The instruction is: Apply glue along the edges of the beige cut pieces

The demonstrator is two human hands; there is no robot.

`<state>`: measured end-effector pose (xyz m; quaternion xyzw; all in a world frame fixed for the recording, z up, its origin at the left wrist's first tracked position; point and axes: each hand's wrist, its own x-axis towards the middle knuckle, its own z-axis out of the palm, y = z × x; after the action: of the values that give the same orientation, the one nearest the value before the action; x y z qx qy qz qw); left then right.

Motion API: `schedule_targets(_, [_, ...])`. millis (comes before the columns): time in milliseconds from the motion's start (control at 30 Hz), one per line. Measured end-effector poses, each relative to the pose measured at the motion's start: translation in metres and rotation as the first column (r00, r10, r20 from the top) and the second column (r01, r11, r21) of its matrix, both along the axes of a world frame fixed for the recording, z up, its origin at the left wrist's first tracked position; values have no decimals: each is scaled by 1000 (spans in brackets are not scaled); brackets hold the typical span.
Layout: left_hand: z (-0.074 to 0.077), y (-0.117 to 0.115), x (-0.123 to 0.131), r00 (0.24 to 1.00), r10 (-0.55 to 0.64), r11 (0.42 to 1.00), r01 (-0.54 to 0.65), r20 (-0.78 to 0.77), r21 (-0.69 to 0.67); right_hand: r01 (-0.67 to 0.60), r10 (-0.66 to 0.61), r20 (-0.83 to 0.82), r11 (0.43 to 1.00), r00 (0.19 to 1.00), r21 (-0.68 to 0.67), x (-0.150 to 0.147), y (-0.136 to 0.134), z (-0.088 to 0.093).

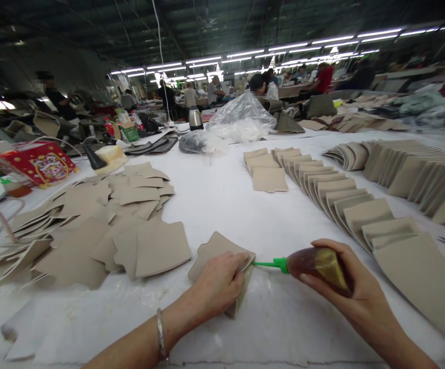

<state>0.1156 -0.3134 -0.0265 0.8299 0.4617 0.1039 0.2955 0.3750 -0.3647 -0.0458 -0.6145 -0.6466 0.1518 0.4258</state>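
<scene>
In the middle of the table lies a beige leather-like panel [211, 251], its near right edge lifted. My left hand [222, 282], a bracelet on its wrist, presses on it with fingers curled over that edge. My right hand [345, 277] is wrapped round a squeeze bottle [315, 266] of brownish liquid, tipped on its side. The bottle's thin green nozzle [270, 264] points left, its tip at the panel's edge by my left fingertips. A shiny yellowish strip [243, 294] shows on the panel part under my left hand.
A loose heap of beige panels [130, 205] lies left. A long overlapping row of panels [345, 200] runs down the right, with more standing pieces [418, 174] beyond. A red box [40, 163], a kettle [195, 118] and clear plastic [241, 118] stand farther back. People work behind.
</scene>
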Motion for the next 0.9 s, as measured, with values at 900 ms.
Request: schedule_targets(900, [-4,2,0,998,47,999,-46,46,-25,41,-78,-232,987,970,-158,-32,-24,6])
